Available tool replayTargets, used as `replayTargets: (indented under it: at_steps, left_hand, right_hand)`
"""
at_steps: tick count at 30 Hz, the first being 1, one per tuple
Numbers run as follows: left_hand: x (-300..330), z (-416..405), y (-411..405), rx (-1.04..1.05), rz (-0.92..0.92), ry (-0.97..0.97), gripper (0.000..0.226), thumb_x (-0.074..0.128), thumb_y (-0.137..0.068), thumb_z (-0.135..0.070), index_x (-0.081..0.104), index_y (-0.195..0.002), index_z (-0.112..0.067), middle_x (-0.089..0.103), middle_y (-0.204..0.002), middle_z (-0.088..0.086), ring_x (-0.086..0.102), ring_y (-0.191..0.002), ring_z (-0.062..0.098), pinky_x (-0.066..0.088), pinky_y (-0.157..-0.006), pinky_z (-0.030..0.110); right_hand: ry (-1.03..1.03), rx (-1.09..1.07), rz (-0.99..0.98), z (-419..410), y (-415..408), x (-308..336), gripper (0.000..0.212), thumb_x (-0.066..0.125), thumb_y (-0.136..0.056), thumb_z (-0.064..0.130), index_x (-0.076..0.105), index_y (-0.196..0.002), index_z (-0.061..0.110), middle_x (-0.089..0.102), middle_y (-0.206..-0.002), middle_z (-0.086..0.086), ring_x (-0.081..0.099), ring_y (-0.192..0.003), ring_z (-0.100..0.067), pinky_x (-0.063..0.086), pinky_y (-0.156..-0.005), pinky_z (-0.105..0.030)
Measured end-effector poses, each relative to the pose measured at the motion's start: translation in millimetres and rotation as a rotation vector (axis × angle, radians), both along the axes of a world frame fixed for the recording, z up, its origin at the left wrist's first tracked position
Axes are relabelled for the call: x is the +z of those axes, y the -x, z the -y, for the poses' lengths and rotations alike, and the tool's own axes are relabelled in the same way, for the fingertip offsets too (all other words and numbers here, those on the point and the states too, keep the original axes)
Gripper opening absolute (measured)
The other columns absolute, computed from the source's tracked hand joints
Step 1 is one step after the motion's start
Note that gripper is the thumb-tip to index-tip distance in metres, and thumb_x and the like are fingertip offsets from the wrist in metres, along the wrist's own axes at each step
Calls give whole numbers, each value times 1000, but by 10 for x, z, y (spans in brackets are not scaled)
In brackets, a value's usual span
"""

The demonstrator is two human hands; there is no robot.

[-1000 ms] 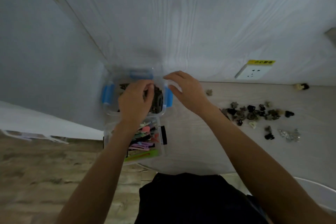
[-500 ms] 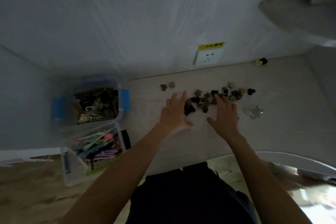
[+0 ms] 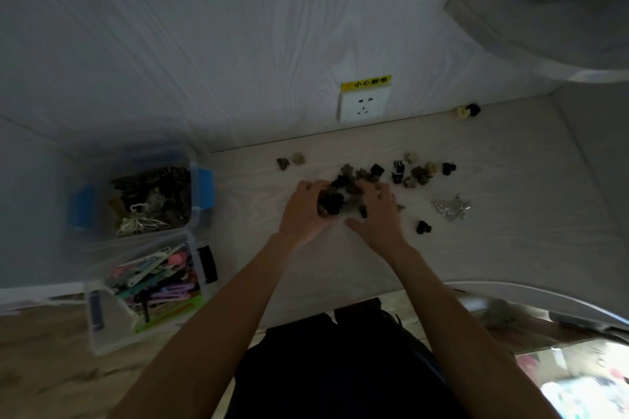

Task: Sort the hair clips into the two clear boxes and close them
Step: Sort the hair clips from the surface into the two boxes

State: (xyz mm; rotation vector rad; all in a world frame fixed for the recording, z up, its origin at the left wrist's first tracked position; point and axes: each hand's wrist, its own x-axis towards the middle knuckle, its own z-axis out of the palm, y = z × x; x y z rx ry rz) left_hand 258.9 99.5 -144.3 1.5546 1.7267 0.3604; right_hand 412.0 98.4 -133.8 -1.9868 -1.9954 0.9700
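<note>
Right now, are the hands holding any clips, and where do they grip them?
Left hand and right hand curl around a bunch of dark claw clips, gripping the pile's two sides.

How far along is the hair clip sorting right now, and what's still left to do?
Partly done. The blue-latched box already holds dark claw clips and the near box holds colourful flat clips. In hand: the left hand and right hand are gathering a bunch of small dark clips. Left: scattered clips, a silver cluster, two by the wall, then closing both open boxes.
</note>
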Motion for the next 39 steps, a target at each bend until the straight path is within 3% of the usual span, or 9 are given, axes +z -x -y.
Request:
replayTargets:
  at_steps: [6,14,19,25,28,30,35,37,39]
  left_hand:
    - [16,36,36,50,56,-8,50,69,-79,-20,52,-125,-21,52,-122,6,51,-111,20,33,-88,20]
    - [91,61,187,114,288,54,43,68,-80,-9,55,-120,-21,58,-121,9,56,-110,23,45,-98,35]
    - [400,71,380,123,370,-92,42,66,-81,-3,56,-119,-17,58,-123,6,56,-109,17,45,-93,24]
    - [920,297,1071,311,519,-262,42,64,-83,0,53,-109,-31,57,-110,-13,58,-103,9,51,-91,34]
    - [1046,459,1523,404,476,-317,42,63,-84,-1,52,-111,-30,57,-107,-17,58,-96,-8,50,-88,19]
    - [1094,561,1826,478,454,-339,40,62,-84,0,53,-116,-23,60,-109,-7,59,-95,-8,49,-87,15]
    - [1116,731,2379,662,360,-321,36,63,-84,-3,56,-117,-15,60,-101,-6,61,-86,2,50,-77,13]
    - [1037,789,2577,667,81,-291,36,64,-85,-15,56,-120,-19,58,-104,-6,56,-91,8,45,-75,9]
    - [902,844,2752,603,-195,-243,38,62,-86,-27,55,-123,-23,59,-110,4,58,-96,19,47,-82,25]
  right_hand:
    - [7,17,-42,-77,194,-18,46,67,-81,23,47,-123,14,41,-122,-16,54,-100,-33,45,-80,-34]
    - [16,-82,-237,-36,256,37,35,66,-81,15,57,-115,15,60,-108,-14,59,-94,-27,45,-75,-27]
    - [-69,-125,-433,-30,410,354,31,65,-83,8,58,-113,12,64,-106,-7,60,-91,-14,51,-82,-22]
    - [-90,34,-676,-106,1176,814,27,63,-85,7,57,-111,9,60,-98,-4,64,-84,-16,57,-72,-20]
    - [-52,163,-682,-150,1689,843,25,66,-82,14,59,-106,11,62,-96,-5,66,-87,-27,58,-76,-45]
    - [-28,248,-657,-163,2047,859,26,67,-79,16,59,-103,10,63,-95,-7,66,-88,-30,54,-78,-51]
    - [-17,399,-531,-215,2700,879,30,68,-79,12,58,-107,4,68,-102,-15,64,-89,-24,52,-80,-31]
    - [-55,456,-438,-255,2904,833,32,67,-80,12,58,-109,4,66,-106,-15,63,-96,-28,47,-84,-30]
    - [-124,541,-290,-326,3071,758,33,64,-81,12,58,-113,6,63,-112,-15,58,-104,-29,38,-79,-25]
